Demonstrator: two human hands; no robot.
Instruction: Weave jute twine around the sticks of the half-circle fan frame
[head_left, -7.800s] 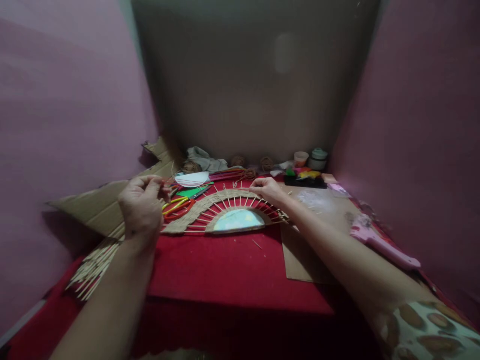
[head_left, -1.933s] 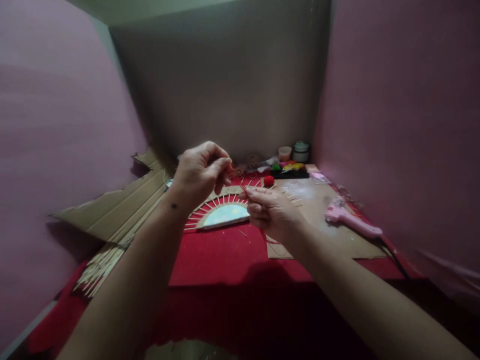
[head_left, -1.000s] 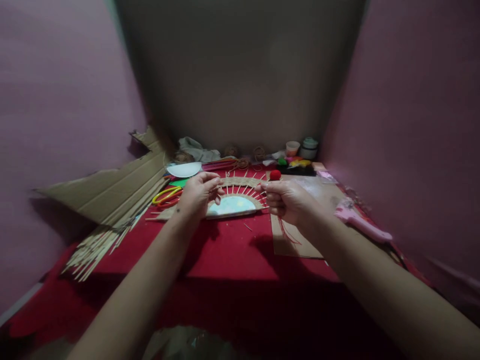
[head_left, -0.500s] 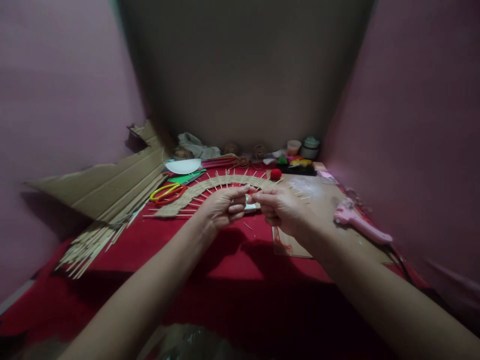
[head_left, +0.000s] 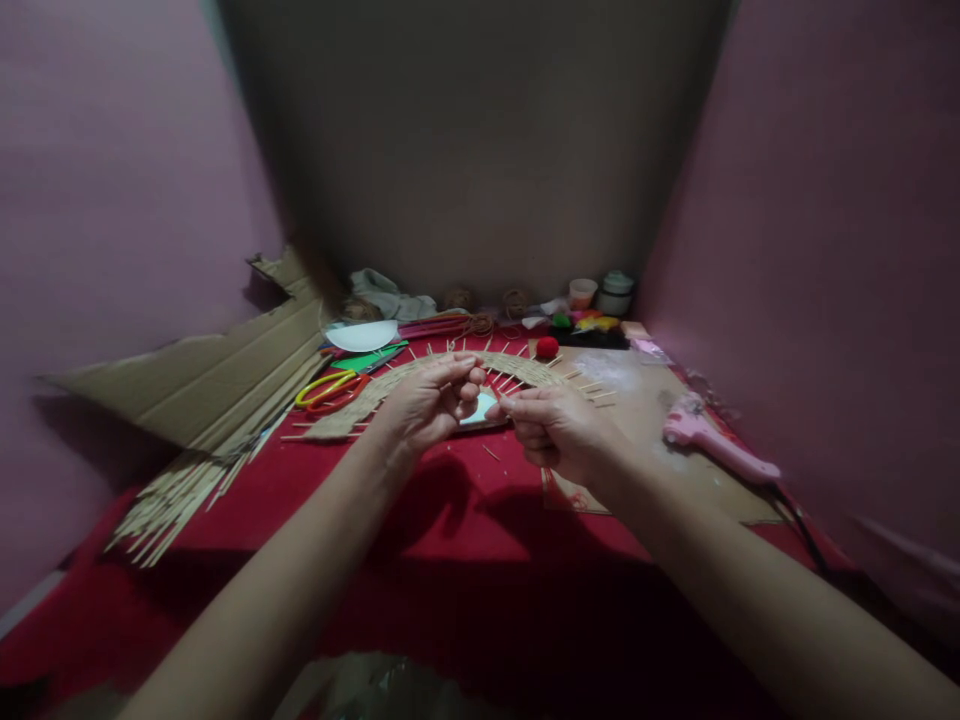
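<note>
My right hand (head_left: 551, 425) is closed in a pinch on a thin strand of red yarn, and a loose red tail (head_left: 551, 482) hangs below it. Held a little higher, my left hand (head_left: 435, 400) has thumb and forefinger pressed together; what lies between them is too fine to make out. Both hands are above the table, a small gap apart. Behind them lies a woven straw arch (head_left: 529, 369) with thin sticks poking out along both edges, partly hidden by my left hand. A mirror-like pale piece (head_left: 482, 408) shows between the hands. A red ball (head_left: 547, 348) sits beyond the arch.
Orange and yellow-handled scissors (head_left: 334, 390), a bundle of sticks (head_left: 176, 505) and bent cardboard (head_left: 195, 380) occupy the left. A pink glue gun (head_left: 716, 447) rests on a board (head_left: 637, 400) at right. Cups (head_left: 583, 293) and twine balls (head_left: 459, 299) line the back of the red-covered table.
My hands have moved apart: the left went slightly left and up, the right slightly lower. More of the pale piece shows between them. The view has shifted slightly.
</note>
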